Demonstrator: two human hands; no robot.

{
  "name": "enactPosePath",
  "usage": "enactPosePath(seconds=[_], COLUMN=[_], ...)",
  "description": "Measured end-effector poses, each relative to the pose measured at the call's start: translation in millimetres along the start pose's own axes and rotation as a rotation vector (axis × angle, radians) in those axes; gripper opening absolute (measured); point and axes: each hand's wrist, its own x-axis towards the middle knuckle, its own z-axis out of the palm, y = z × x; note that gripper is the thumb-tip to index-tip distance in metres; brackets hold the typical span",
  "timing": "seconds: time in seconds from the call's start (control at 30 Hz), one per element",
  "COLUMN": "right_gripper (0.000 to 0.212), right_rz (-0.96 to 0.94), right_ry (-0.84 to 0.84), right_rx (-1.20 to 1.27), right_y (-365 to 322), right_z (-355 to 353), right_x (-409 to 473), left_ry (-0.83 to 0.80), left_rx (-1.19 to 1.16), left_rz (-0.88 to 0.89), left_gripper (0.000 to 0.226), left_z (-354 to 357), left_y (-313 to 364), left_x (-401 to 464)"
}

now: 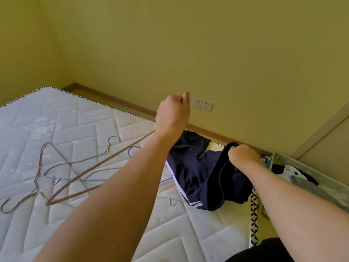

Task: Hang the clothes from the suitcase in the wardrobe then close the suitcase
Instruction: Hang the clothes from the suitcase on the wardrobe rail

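Head cam is looking down over a mattress [79,118], w/ both arms reaching out. Left hand [172,114] is raised above the mattress, fist curled tight round the top of a brown hanger [98,167]; hook itself isn't visible inside the fist. Hanger is blurred, its long axis slanting from the fist down and left toward the near-left, its far tip hovering over the pile of spare hangers [56,167] lying on the mattress.

Right hand [243,156] is lower and to the right, fingers bunching the top edge of the dark shorts [198,171]. Shorts are mostly lying on the mattress near its right edge, only the gripped part lifting. Suitcase [309,167] is sitting open just right of the mattress, more clothes [294,174] inside.

Key relation: shorts are lying right of and below the left hand, hanger pointing away from them to the left. Prob the hanger needs swinging right and down so an arm can enter the waistband the right hand is holding up. Right hand is the nearer one to the shorts; left is carrying the tool. Wardrobe isn't in view.
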Motion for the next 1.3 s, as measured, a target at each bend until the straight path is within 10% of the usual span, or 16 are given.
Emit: enactPosePath(seconds=[0.6, 1.0, 1.2, 1.3], right_gripper=[0.05, 0.049, 0.063, 0.07], right_rz=[0.121, -0.441, -0.379, -0.283], right_ry=[0.057, 0.041, 0.339, 0.434], right_rx=[0.173, 0.385, 0.343, 0.394], right_y=[70.0, 39.7, 50.6, 62.2], right_z=[-92.9, -143.9, -177.2, -203.3], right_x=[33.1, -9.1, 1.9, 3.8], left_ry=[-0.235, -0.421, 0.111, -0.055], left_rx=[-0.648, -0.913, -0.264, -0.111], left_rz=[0.011, -0.037, 0.759, 1.112], left_gripper=[0.052, 0.038, 0.034, 0.041], left_z=[32.9, 83.0, 110.2, 134.3], left_y=[142.1, 150.6, 135.1, 99.3], left_x=[-19.0, 5.0, -14.6, -46.6])
